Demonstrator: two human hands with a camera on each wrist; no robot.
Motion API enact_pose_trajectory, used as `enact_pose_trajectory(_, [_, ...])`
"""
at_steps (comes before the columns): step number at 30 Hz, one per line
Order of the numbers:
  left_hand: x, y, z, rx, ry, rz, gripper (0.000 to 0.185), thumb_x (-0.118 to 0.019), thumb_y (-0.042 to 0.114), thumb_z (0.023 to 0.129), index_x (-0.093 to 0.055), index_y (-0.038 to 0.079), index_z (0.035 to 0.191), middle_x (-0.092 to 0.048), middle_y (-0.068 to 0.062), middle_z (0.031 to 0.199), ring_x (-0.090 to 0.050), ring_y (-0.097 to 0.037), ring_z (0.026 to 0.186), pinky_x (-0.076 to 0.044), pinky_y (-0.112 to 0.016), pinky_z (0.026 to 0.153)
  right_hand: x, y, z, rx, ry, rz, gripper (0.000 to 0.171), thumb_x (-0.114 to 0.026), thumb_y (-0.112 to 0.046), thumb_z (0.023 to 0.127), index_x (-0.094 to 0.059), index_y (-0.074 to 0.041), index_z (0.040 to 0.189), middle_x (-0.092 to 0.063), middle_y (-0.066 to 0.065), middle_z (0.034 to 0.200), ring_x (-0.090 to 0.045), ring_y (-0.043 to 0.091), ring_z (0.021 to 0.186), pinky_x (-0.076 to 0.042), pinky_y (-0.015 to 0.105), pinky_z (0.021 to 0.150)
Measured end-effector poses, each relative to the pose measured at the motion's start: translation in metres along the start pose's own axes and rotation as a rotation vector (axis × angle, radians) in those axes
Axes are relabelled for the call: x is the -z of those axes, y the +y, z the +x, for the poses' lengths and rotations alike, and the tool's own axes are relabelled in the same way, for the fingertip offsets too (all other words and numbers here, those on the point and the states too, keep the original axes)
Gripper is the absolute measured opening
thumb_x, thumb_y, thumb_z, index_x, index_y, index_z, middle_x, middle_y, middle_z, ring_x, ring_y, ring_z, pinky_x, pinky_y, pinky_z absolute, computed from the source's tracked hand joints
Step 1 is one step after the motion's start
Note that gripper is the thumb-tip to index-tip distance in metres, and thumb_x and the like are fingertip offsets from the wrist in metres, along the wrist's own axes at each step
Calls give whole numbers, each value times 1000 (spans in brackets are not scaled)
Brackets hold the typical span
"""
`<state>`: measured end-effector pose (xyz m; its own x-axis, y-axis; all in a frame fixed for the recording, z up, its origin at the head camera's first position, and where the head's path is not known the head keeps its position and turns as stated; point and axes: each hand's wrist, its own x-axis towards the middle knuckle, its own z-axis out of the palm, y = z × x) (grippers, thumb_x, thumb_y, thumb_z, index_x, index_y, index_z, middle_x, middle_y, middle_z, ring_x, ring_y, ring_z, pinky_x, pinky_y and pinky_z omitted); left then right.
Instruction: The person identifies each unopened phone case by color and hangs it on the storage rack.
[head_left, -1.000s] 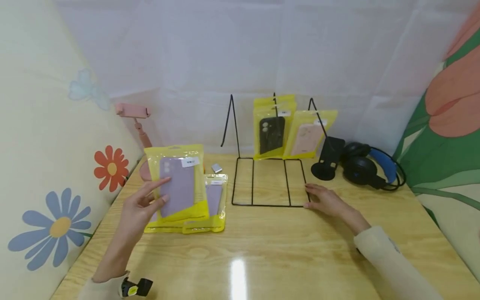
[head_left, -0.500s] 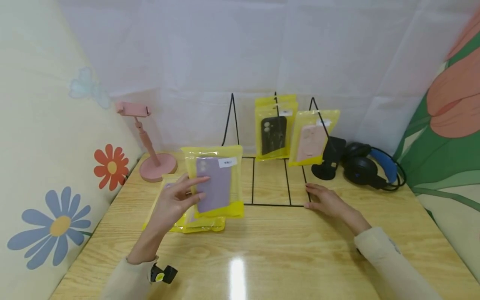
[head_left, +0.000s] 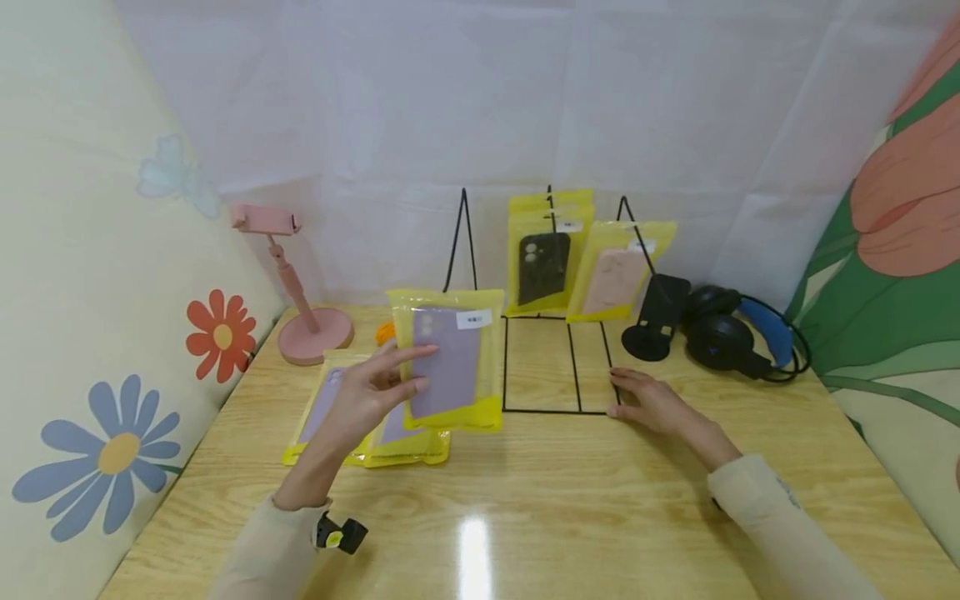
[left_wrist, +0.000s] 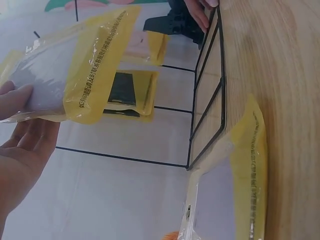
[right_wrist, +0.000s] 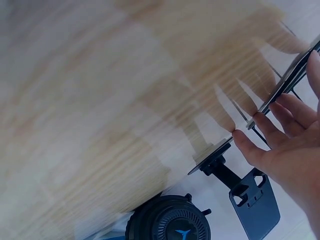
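Head view, left hand point(head_left: 367, 398) gripping purple case packet point(head_left: 448, 358), moved nearer wire rack point(head_left: 557, 364)

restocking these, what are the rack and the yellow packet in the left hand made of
Rack: thin black wire, probably painted metal, since the slim rods hold straight and stand upright. Yellow packet: glossy flexible plastic film with a clear window showing a lilac phone case; it crinkles and shines in the left hand.
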<state>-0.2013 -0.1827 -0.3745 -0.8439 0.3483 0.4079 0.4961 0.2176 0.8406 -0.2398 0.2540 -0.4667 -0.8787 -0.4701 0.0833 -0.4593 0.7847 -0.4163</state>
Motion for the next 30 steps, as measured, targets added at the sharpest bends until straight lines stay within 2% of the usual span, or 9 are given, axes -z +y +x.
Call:
enact_pose_trajectory(6, [1,-4,0,26,-12,-49,40,-67,1,89,-62,6,128,-40,-7,85,-31,-12,58,-32,-23,51,1,-1,-1,-6,-5,0,64,-68,-29,90,-47,9,137,-41,27,144,-41,45,130,-35,58,103])
enact_pose_trajectory(11, [2,-9,0,65,-23,-90,41,-66,3,90,-61,5,130,-56,-6,113,-36,-9,61,-40,-21,58,1,-2,-1,5,8,-2,64,-69,-28,90,-47,9,136,-42,27,143,-41,45,129,-36,58,102])
enact_pose_trajectory(13, [3,-10,-1,82,-26,-96,42,-67,4,90,-60,6,131,-54,-8,130,-41,-9,67,-44,-21,62,0,-2,-1,9,11,0,64,-69,-28,89,-47,10,136,-42,28,143,-41,46,128,-36,58,102])
enact_pose_trajectory(16, [3,-10,0,108,-29,-93,42,-67,6,89,-60,7,131,-49,-11,141,-47,-7,80,-48,-20,67,0,-3,-2,10,8,1,64,-68,-28,90,-46,10,136,-42,28,143,-41,46,129,-36,58,102])
enact_pose_trajectory(23, [3,-10,5,139,-36,-101,42,-67,7,90,-60,7,131,-45,-12,145,-54,-21,105,-53,-23,78,-1,-2,-2,6,6,4,64,-68,-28,90,-46,10,137,-41,28,143,-41,46,129,-36,58,102])
enact_pose_trajectory(25, [4,-10,6,144,-40,-105,42,-67,7,90,-60,7,132,-42,-12,147,-46,-27,124,-53,-23,80,-1,-2,-2,4,4,6,64,-68,-28,90,-46,10,137,-41,28,143,-41,46,129,-36,58,102])
enact_pose_trajectory(27, [5,-10,8,144,-42,-112,42,-66,7,90,-59,6,132,-38,-12,150,-29,-31,139,-52,-23,84,-1,-2,-1,6,2,2,64,-68,-29,90,-47,10,137,-41,28,143,-41,46,129,-36,58,102])
enact_pose_trajectory(29, [6,-12,11,133,-46,-123,42,-66,6,91,-58,5,132,-37,-13,151,-17,-32,143,-52,-23,85,-1,-2,-1,1,2,8,64,-68,-29,90,-47,9,137,-41,28,144,-40,45,129,-35,58,103])
enact_pose_trajectory(30, [6,-14,13,130,-46,-130,42,-65,6,91,-58,5,133,-38,-12,151,-18,-33,143,-52,-23,85,-1,-2,-1,1,2,6,64,-68,-29,90,-47,9,137,-41,28,144,-41,45,129,-35,58,103])
